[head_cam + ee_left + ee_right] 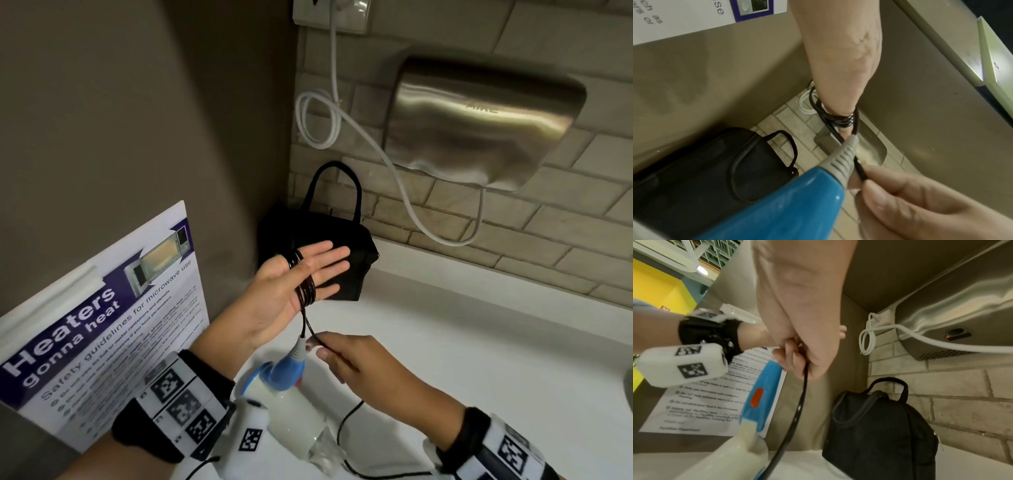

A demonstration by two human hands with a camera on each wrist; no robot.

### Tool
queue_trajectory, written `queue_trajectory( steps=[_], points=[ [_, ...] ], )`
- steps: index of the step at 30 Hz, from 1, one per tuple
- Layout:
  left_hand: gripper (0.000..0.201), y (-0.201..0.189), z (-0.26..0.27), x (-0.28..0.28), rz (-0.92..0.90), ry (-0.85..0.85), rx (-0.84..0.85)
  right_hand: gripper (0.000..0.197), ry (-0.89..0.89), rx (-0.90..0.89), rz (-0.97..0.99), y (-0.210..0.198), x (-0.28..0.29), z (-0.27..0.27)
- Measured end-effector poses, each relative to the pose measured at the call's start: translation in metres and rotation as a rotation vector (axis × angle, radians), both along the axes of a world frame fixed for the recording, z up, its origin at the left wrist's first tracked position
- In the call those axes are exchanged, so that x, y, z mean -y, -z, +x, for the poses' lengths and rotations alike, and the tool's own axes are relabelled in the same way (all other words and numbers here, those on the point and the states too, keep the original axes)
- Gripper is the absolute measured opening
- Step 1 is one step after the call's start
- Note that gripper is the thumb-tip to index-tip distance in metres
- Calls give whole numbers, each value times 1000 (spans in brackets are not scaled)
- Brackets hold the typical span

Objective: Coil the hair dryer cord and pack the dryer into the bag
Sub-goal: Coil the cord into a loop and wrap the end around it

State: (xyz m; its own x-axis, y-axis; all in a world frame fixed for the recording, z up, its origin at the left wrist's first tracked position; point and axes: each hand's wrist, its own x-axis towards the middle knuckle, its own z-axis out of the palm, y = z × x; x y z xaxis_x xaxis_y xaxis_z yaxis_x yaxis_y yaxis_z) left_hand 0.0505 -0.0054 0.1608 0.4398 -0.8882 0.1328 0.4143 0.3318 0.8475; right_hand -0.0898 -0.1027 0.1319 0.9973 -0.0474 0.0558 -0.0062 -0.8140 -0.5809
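My left hand [277, 291] is held up flat, palm facing me, fingers straight, in front of the black bag [342, 274]. Several turns of the black cord [304, 281] are wound round its fingers, seen from the back in the left wrist view as a coil [840, 121]. Below it my right hand [342, 356] pinches the cord [798, 408] between thumb and fingers. The rest trails down to the counter. The white and blue hair dryer [287, 390] hangs by its grey cord sleeve [846, 151] just under the left hand. The bag [879, 426] stands in the corner, handles up.
A steel hand dryer [479, 120] is fixed to the brick wall above the white counter [479, 342]. Its white cable [342, 116] loops down from a wall socket [332, 13]. A microwave safety poster [102, 325] hangs on the grey wall at the left.
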Motion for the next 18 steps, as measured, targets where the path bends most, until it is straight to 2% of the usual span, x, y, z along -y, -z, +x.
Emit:
queue_trajectory(
  steps=[4,8,11,16,18],
  points=[
    [38,1,2,3,46,-46,38,21,17,20,-24,-28,6,-22],
    [38,-1,-2,5,89,-52,99,14,71,118,-139,-43,16,-31],
    [36,-4,-10,7,116,-35,154,20,102,210,-212,-58,23,-25],
    [27,-9,-29,5,158,154,171,14,104,341,-176,-87,25,-1],
    [37,-14,-28,-1,161,227,170,12,119,387,-195,-93,30,7]
  ],
)
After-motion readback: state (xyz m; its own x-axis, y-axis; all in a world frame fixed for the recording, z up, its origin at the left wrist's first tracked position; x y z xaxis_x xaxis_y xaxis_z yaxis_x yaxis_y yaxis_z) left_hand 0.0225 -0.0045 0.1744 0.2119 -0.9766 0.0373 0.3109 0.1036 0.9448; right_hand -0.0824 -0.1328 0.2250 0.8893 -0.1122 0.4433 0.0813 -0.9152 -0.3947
